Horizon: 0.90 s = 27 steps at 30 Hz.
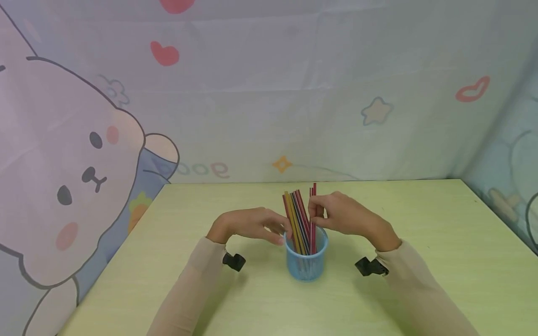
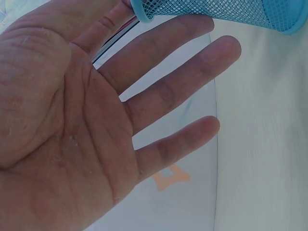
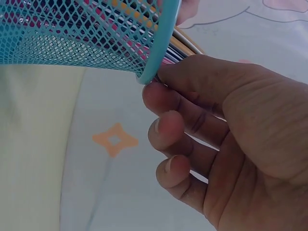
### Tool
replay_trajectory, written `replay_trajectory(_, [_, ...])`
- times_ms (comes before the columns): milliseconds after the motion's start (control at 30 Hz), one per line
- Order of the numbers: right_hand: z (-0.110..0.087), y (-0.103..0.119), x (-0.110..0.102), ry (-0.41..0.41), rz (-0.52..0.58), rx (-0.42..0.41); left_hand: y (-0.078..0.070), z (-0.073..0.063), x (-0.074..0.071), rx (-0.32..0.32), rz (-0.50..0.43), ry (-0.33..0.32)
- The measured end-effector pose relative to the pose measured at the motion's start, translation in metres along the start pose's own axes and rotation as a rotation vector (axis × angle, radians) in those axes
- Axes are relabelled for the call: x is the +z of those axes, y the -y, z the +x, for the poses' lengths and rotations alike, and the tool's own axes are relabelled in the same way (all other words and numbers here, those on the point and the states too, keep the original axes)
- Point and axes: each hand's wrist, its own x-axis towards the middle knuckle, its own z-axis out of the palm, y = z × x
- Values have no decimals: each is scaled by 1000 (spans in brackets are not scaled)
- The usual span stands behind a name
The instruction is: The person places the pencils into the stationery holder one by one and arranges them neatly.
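A blue mesh pen holder (image 1: 305,268) stands upright on the table, with several long thin coloured sticks (image 1: 297,224) in red, yellow and black leaning in it. My right hand (image 1: 346,214) pinches a few red sticks (image 1: 313,233) between thumb and forefinger above the rim, apart from the main bunch. At the left side of the rim, my left hand (image 1: 256,224) has its fingers loosely extended beside the bunch. In the left wrist view the palm (image 2: 72,139) faces the camera, with the fingers spread near the holder; its index fingertip is partly hidden.
The pale yellow-green table (image 1: 403,205) runs back to a printed cloth (image 1: 269,93) with a cartoon animal at the left. Dark wrist cameras sit below both wrists. A dark cable (image 1: 530,219) hangs at the right edge.
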Motion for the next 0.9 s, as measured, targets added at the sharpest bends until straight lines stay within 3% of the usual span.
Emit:
replay_trajectory(367, [-1, 1, 0, 10, -62, -20, 0, 1, 0, -12, 62, -19])
replay_trajectory(633, [-1, 1, 0, 18, 46, -82, 0, 2, 0, -1, 75, -14])
replay_trajectory(900, [-1, -3, -1, 52, 105, -42, -2, 1, 0, 43, 96, -28])
